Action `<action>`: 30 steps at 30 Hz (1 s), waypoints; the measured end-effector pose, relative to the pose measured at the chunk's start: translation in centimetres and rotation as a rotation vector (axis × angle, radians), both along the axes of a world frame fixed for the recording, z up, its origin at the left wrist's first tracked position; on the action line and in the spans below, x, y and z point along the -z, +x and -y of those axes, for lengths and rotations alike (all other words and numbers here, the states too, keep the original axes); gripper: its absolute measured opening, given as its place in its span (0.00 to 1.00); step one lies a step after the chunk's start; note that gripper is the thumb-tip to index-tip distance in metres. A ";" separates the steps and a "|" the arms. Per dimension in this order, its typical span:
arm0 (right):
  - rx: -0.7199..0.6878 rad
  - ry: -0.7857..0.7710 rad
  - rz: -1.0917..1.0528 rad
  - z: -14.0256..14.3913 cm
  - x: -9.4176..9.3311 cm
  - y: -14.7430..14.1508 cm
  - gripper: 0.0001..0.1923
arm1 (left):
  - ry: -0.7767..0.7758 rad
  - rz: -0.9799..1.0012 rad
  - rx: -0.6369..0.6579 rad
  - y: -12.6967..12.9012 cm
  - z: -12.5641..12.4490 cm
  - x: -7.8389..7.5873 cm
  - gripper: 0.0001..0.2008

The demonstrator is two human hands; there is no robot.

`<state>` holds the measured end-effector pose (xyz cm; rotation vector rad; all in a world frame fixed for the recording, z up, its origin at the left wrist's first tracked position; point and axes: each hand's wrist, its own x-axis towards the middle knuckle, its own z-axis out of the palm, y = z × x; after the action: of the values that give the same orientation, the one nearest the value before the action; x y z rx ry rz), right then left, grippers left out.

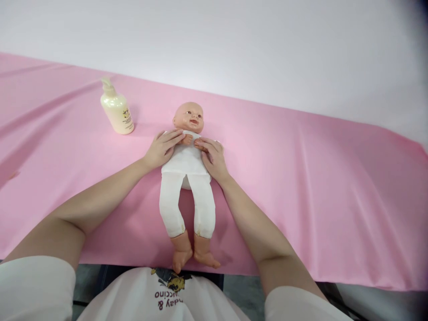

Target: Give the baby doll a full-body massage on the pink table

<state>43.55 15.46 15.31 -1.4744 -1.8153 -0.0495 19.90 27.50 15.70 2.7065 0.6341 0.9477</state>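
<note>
Head view, doll: plastic baby doll in white cloth bodysuit and leggings [187, 178], lying on its back, head toward far edge of the table, bare feet at near edge.
Head view, left hand: left hand [162, 148] flat on the doll's chest and shoulder, fingers spread and extended, tips by the doll's small hand; not clamped on anything.
Head view, right hand: right hand [212, 158] flat on the other side of the chest, fingers apart, tips nearly meeting the left hand's; not gripping.
Head view, table: table covered with pink wrinkled cloth [301, 178], running across the frame; plain pale wall behind far edge.
Head view, bottle: cream-coloured plastic pump bottle [117, 113], upright near far-left part of the table, well apart from the doll; small label with dark print, too small to read.
Head view, shirt: white T-shirt [160, 296] at bottom edge, upside-down print partly readable, "uccino" and "nday &", above a small yellow cartoon figure.
</note>
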 end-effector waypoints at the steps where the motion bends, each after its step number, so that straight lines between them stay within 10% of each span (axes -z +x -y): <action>1: -0.005 -0.001 -0.004 0.0 0.0 0.0 0.19 | 0.001 -0.003 0.001 0.0 0.0 0.0 0.25; 19: 0.221 0.343 -0.261 -1.1 2.9 2.4 0.41 | -0.103 0.405 -0.181 -0.5 -2.1 0.6 0.42; 30: 0.041 0.044 -0.082 -0.3 1.0 0.8 0.28 | -0.033 0.168 -0.015 -0.1 -1.3 0.9 0.25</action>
<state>44.31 15.76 14.29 -1.4620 -1.7083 -0.0482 19.78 28.78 14.80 2.5627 0.6313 1.1433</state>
